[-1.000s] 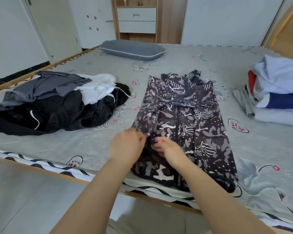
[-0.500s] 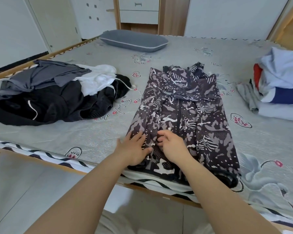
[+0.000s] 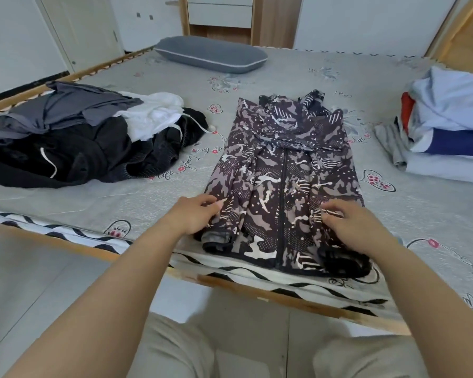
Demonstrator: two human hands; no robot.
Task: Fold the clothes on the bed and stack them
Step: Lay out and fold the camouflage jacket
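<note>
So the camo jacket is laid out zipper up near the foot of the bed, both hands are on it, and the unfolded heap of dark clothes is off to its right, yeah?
Not quite. In the head view the unfolded heap of dark clothes lies left of the camo jacket; the folded stack sits on the right. The rest holds: the jacket lies zipper up, with the left hand and right hand on it.
</note>
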